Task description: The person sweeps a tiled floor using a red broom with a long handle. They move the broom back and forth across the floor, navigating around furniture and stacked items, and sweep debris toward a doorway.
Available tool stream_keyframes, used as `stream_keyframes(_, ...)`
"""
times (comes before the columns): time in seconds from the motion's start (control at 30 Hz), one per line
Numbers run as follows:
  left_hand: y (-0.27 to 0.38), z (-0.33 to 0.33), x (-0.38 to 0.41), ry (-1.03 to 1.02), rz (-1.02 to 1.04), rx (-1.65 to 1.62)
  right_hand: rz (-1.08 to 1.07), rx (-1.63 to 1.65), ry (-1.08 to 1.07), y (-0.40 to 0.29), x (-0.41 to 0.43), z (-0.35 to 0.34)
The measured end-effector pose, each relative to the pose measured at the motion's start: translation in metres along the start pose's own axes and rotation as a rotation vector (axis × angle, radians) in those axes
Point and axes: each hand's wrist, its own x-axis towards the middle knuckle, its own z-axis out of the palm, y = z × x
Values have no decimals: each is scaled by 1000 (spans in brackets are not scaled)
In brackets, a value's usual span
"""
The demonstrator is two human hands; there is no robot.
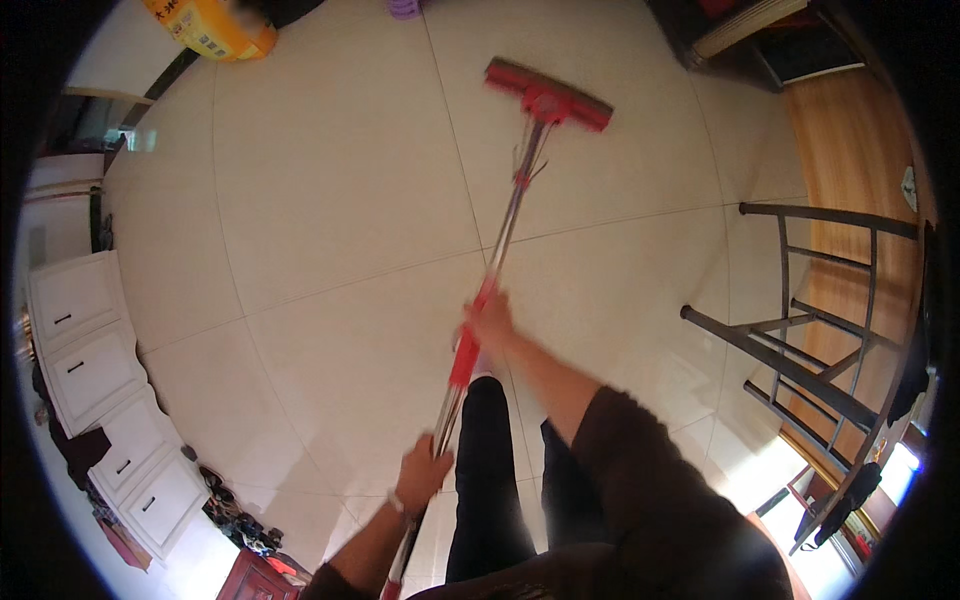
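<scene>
A sponge mop with a red head [551, 97] reaches out ahead of me over the tiled floor [337, 187]. Its metal pole slants down towards my lower left. My right hand [491, 322] grips the red sleeve [465, 360] midway along the pole, slightly blurred. Lower down, my left hand [424, 472] is wrapped around the metal pole. Whether the sponge presses on the tiles or hovers just above them, I cannot tell. My dark-trousered legs [491, 480] are just right of the pole.
A dark metal-legged stool or table frame [780, 360] stands at the right by a wooden panel [855, 150]. White cabinets [97, 345] line the left, with shoes [232, 510] below them. A yellow container [217, 30] stands at upper left; a purple object [405, 7] is at the top.
</scene>
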Motion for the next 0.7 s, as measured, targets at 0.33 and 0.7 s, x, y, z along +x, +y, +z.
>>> stream_keyframes(0.33,-161,2,-219,71,-474,84,413,43,-628,54,-235,76)
stream_keyframes(0.7,70,-69,56,-51,-27,-243,-14,-75,-186,-127,68,42)
